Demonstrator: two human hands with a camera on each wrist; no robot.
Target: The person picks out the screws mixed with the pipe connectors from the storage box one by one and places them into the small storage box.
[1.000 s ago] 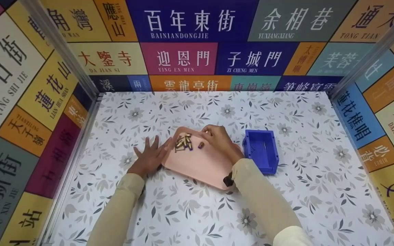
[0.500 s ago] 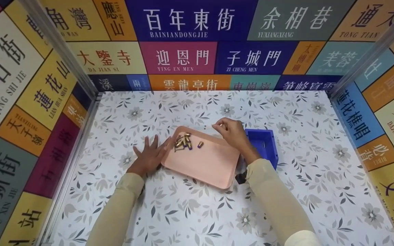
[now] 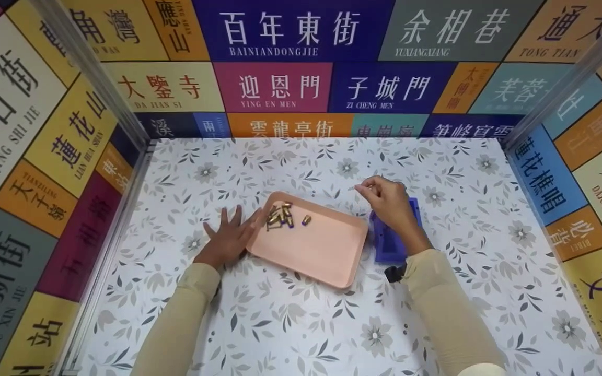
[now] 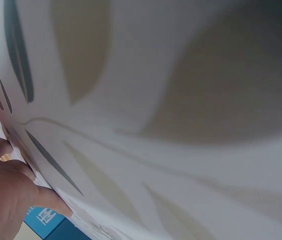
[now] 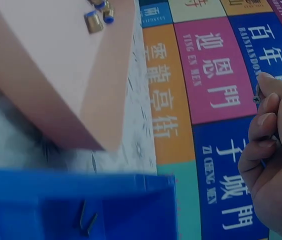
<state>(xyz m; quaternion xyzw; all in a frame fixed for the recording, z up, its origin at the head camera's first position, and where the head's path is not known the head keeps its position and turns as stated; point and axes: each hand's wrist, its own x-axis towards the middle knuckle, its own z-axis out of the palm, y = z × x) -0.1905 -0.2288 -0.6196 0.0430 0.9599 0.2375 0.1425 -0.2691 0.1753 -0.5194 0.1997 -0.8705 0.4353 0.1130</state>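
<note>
The right hand (image 3: 392, 203) pinches a small screw (image 5: 256, 99) between thumb and fingertips; its cross-slot head shows in the right wrist view. This hand is raised over the far part of a blue bin (image 3: 389, 258), partly hiding it in the head view. Inside the bin, in the right wrist view, lie two dark screws (image 5: 92, 223). My left hand (image 3: 222, 241) lies on the tabletop with fingers spread, its index side against the left edge of a pink tray (image 3: 311, 256). A cluster of brass fittings (image 3: 279, 215) with blue ends sits in the tray, one fitting (image 3: 307, 220) apart.
A white tablecloth (image 3: 290, 324) with grey flowers and leaves covers the table. Panels with large printed characters (image 3: 285, 86) close off the back and both sides. The blue bin stands just right of the tray, with a narrow gap between them.
My right hand has moved right from over the tray's far edge to over the blue bin, carrying the screw. The left hand and the tray have stayed in place.
</note>
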